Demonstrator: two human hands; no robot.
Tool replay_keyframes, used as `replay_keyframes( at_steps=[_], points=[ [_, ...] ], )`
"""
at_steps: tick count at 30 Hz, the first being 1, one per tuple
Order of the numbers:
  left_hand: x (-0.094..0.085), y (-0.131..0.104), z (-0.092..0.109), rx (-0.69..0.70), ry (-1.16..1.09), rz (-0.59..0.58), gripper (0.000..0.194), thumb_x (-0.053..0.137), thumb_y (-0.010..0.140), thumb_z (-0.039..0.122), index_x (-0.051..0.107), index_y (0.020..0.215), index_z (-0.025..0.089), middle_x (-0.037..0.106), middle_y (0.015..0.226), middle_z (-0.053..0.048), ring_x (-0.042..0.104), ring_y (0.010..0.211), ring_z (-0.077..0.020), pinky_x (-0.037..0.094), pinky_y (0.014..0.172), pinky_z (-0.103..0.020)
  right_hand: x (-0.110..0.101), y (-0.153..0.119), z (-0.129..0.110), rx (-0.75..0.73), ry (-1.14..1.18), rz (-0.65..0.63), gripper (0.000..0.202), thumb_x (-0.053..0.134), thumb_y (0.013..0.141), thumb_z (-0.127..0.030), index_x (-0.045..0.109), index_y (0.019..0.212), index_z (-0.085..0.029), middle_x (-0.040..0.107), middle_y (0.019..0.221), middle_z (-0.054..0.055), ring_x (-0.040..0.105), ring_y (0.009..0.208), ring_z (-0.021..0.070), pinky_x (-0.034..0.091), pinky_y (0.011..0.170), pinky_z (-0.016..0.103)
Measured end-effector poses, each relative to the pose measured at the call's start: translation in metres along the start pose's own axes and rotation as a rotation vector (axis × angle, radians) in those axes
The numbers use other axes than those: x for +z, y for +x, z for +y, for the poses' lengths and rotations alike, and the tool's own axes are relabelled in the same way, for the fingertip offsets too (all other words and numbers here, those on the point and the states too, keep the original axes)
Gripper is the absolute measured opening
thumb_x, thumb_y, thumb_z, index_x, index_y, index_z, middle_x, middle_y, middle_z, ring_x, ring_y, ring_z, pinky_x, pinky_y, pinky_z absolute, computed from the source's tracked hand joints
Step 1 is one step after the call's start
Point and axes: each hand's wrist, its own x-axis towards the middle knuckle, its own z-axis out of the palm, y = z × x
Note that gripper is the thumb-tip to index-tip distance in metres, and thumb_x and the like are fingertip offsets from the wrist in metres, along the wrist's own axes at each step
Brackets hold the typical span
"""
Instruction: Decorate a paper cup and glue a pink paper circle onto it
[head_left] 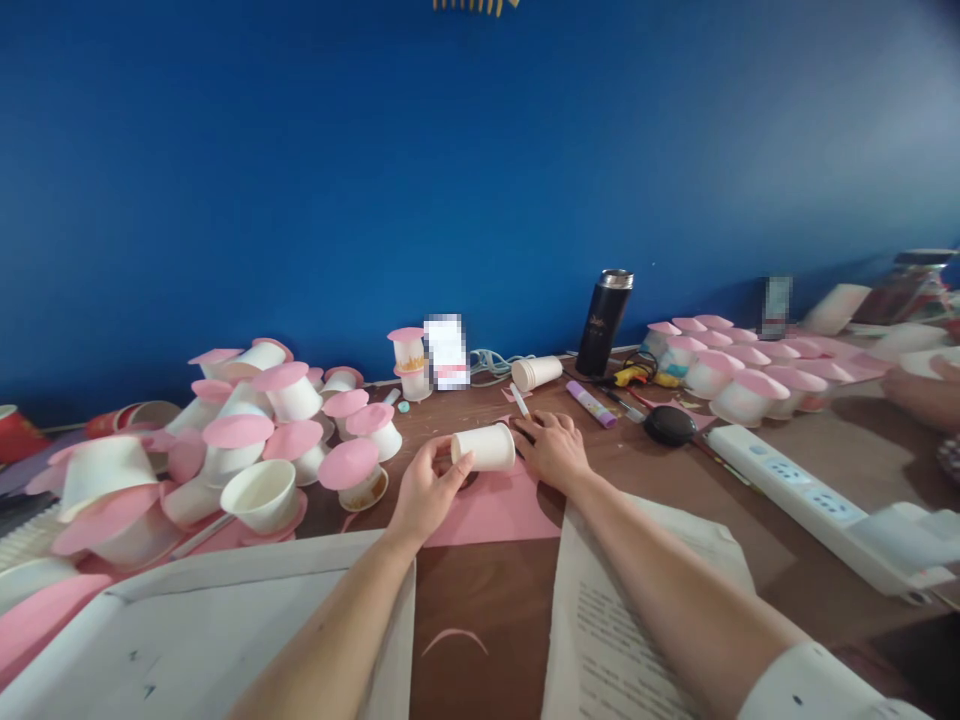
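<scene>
A white paper cup lies on its side in my left hand, its wide mouth facing right. Beneath it is a sheet of pink paper on the brown table. My right hand rests just right of the cup, over the pink sheet's upper right corner, fingers forward near a dark object. What its fingertips touch is too small to make out. A white stick-like pen lies just beyond those fingers.
Many cups with pink discs crowd the left, more the right. Behind are stacked cups, a black thermos and a purple tube. A power strip runs along the right; another person's hand is far right.
</scene>
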Motion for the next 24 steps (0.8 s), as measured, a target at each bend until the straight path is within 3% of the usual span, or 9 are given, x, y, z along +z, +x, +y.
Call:
replay_keyframes(
  at_steps=[4, 8, 16, 19, 24],
  points=[
    [-0.002, 0.000, -0.002, 0.055, 0.075, -0.018, 0.047, 0.064, 0.075, 0.047, 0.055, 0.109, 0.015, 0.064, 0.110, -0.012, 0.066, 0.089, -0.0235, 0.055, 0.070, -0.035, -0.001, -0.003, -0.004, 0.021, -0.089, -0.019, 0.044, 0.035, 0.090, -0.055, 0.062, 0.116, -0.031, 0.055, 0.127, 0.006, 0.038, 0.119, 0.0319, 0.034, 0.089, 0.045],
    [-0.004, -0.001, -0.002, 0.101, 0.141, -0.006, 0.049, 0.063, 0.076, 0.046, 0.054, 0.112, 0.015, 0.064, 0.111, -0.013, 0.065, 0.088, -0.0224, 0.054, 0.073, -0.034, -0.003, -0.005, -0.002, 0.050, -0.112, 0.014, 0.044, 0.039, 0.089, -0.053, 0.063, 0.113, -0.025, 0.059, 0.117, 0.011, 0.044, 0.111, 0.0312, 0.035, 0.087, 0.041],
    [-0.003, -0.002, -0.002, 0.212, 0.277, -0.005, 0.042, 0.061, 0.077, 0.044, 0.058, 0.110, 0.017, 0.063, 0.111, -0.010, 0.061, 0.097, -0.0224, 0.049, 0.083, -0.035, -0.001, 0.004, 0.004, 0.144, -0.057, 0.064, 0.041, 0.032, 0.093, -0.047, 0.059, 0.117, -0.028, 0.060, 0.110, 0.010, 0.056, 0.100, 0.0256, 0.041, 0.075, 0.034],
    [-0.001, -0.003, -0.003, 0.232, 0.275, -0.014, 0.042, 0.061, 0.077, 0.043, 0.058, 0.110, 0.018, 0.063, 0.111, -0.011, 0.061, 0.099, -0.0229, 0.049, 0.083, -0.036, 0.001, 0.014, 0.008, 0.240, -0.039, 0.038, 0.037, 0.040, 0.089, -0.049, 0.064, 0.106, -0.027, 0.061, 0.109, 0.008, 0.060, 0.093, 0.0245, 0.043, 0.068, 0.032],
    [0.002, -0.004, -0.006, 0.243, 0.264, -0.042, 0.043, 0.061, 0.078, 0.043, 0.057, 0.113, 0.018, 0.062, 0.114, -0.011, 0.060, 0.101, -0.0234, 0.049, 0.084, -0.036, 0.004, 0.030, 0.011, 0.280, -0.032, 0.001, 0.035, 0.050, 0.081, -0.051, 0.071, 0.088, -0.023, 0.066, 0.092, 0.009, 0.063, 0.083, 0.0248, 0.042, 0.064, 0.032]
  ],
)
